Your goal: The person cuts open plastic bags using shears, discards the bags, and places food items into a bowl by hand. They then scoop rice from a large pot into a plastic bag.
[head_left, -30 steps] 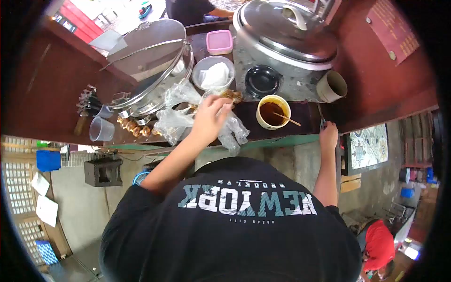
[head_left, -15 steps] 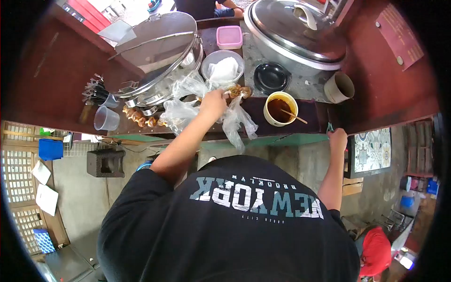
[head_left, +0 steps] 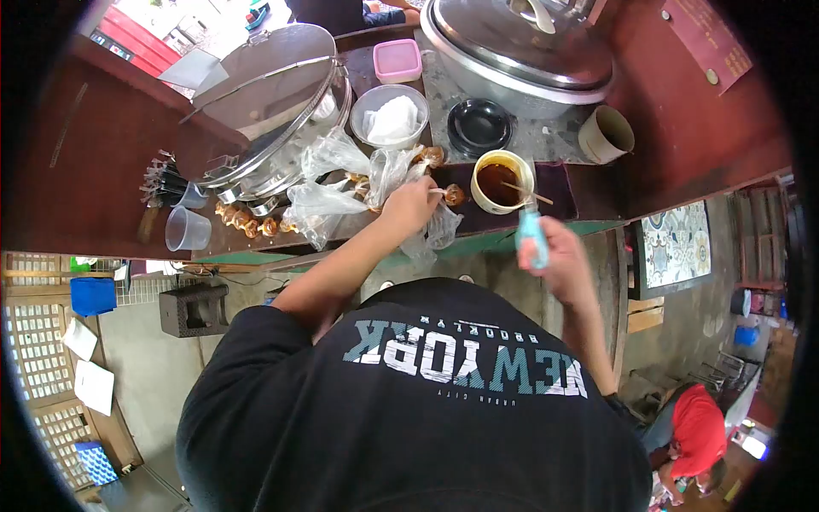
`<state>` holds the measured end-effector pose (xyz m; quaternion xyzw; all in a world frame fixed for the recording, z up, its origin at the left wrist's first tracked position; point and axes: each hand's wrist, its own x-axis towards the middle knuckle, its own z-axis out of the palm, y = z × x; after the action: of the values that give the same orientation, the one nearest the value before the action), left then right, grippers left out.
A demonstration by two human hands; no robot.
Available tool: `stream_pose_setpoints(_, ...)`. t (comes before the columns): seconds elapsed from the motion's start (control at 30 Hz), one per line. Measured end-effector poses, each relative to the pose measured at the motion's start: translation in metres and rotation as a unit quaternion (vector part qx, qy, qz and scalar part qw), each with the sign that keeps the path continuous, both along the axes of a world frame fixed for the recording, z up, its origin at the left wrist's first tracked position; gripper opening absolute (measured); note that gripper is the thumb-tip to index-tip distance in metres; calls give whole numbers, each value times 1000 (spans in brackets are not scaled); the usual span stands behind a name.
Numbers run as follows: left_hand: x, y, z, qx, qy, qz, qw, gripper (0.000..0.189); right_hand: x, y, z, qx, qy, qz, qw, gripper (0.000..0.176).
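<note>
Head view, and it's the left hand (head_left: 411, 205) pinching a pale stick (head_left: 438, 190), fingers drawn together, with a brown ball (head_left: 455, 195) poking out to the right, presumably gripped this way to spare the food! Clear plastic (head_left: 444, 227) hangs just below. Over to the right hand (head_left: 560, 258): fingers wrapped round a light-blue handle (head_left: 532, 232), its far end too blurred to name. Sauce tub (head_left: 489, 201) sits between them, seemingly for easy reach.

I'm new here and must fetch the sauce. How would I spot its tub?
At the counter's back right is a big lidded pot. Before it sits a black plate, and then, nearer the front, the tub. Unlike its neighbours, it holds dark sauce and a stick.
</note>
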<state>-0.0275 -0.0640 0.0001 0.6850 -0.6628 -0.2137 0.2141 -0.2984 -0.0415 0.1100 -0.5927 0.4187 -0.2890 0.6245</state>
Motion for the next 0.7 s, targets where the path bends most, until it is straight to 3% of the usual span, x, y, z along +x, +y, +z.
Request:
stream_pose_setpoints(0.1,0,6,-1,-21,-23,18,999,25,29,1,-51,162,1,80,984,20)
stream_pose_setpoints(0.17,2,7,-1,-27,-27,11,999,24,39,-1,-76,251,-20,78,965,30)
stream_pose_setpoints(0.37,0,6,2,-50,-23,2,998,23,54,-10,-110,295,-8,85,952,45)
stream_pose_setpoints(0.7,-7,6,8,-21,0,-31,999,26,71,-14,-138,266,-65,38,961,41)
